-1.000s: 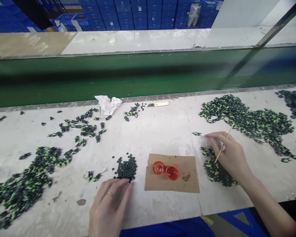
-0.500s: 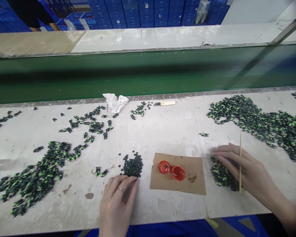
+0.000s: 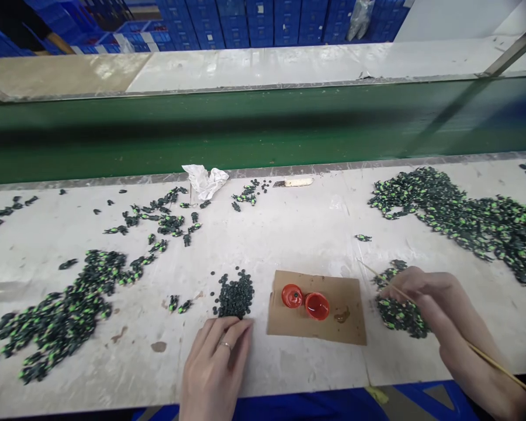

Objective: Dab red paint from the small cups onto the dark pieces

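Observation:
My left hand rests on the table at the lower edge of a heap of small black discs, its fingertips pinched together; anything between them is hidden. My right hand holds a thin wooden stick that slants up to the left. Its fingers are at a small pile of black and green pieces. Between the hands lies a piece of brown cardboard bearing two red cups, the left one with a small dark disc in it and the right one with glossy liquid.
Larger heaps of black and green pieces lie at left and right. A crumpled white tissue and a cutter knife lie near the green belt. Blue crates and a person's arm are beyond.
My right hand has turned, and the stick has swung from upright to slanting. My left hand has shifted slightly right and down. The person at the back has moved left.

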`<state>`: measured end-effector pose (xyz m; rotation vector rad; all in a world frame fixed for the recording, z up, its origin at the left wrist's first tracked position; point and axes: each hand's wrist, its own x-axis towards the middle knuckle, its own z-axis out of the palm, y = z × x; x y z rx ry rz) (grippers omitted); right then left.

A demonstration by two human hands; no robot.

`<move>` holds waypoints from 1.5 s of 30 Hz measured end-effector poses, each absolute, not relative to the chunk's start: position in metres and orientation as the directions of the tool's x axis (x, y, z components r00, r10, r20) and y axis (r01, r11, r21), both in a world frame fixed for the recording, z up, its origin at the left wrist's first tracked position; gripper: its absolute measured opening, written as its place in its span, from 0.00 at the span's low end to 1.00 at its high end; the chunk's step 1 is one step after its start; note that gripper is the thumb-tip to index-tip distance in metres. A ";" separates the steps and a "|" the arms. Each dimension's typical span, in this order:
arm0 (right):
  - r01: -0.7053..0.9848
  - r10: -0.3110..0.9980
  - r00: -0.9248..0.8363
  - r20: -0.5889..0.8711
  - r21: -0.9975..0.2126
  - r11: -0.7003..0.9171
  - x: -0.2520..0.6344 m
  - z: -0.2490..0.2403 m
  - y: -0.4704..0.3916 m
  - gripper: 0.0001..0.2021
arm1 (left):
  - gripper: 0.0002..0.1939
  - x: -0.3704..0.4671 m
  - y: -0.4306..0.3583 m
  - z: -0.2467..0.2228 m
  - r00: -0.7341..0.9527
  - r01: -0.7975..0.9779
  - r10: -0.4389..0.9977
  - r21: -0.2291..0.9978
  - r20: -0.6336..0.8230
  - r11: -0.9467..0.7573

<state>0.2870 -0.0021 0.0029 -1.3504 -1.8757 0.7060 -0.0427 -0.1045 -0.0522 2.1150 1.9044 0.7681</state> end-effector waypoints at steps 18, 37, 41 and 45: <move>0.372 0.938 -0.246 0.246 -0.870 0.325 0.258 0.009 -0.012 0.11 | 0.07 -0.036 -0.110 -0.056 -0.130 0.822 0.974 0.569 0.187 0.001; 0.455 0.802 -0.476 0.362 -0.678 0.577 0.227 -0.013 -0.011 0.12 | 0.11 -0.036 -0.084 -0.036 0.072 0.956 0.996 0.280 0.053 -0.084; 0.448 0.801 -0.476 0.365 -0.682 0.577 0.223 -0.015 -0.010 0.12 | 0.10 -0.037 -0.085 -0.039 0.083 0.949 0.996 0.301 0.035 -0.089; 0.438 0.804 -0.473 0.359 -0.696 0.569 0.223 -0.016 -0.010 0.13 | 0.12 -0.037 -0.084 -0.041 0.078 0.934 0.996 0.347 0.042 -0.088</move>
